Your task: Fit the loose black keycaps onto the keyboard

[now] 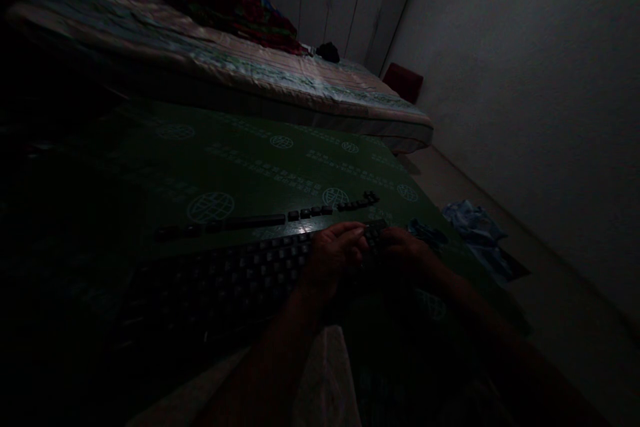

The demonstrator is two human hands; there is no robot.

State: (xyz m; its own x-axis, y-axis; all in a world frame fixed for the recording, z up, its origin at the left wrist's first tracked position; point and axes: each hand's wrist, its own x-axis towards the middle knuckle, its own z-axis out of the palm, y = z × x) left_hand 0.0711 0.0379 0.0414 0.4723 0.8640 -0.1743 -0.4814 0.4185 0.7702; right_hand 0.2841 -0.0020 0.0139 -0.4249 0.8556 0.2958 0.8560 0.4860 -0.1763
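A black keyboard (240,280) lies across a green printed board, its left end lost in shadow. My left hand (337,253) is over its right part, fingers curled together close to the number keys (373,232); whatever they pinch, if anything, is too dark to make out. At the keyboard's right end, my right hand (406,250) has its fingers bent in around the edge. Behind the keyboard runs a line of loose black keycaps (310,212), with a long space bar key (255,221) among them.
The green board (240,153) carries pale globe prints. Beyond it stands a bed with a patterned mattress (320,90) and a dark red floral blanket (240,7). Blue cloth (473,223) lies on the floor at right, near a plain wall (540,80). Light is dim.
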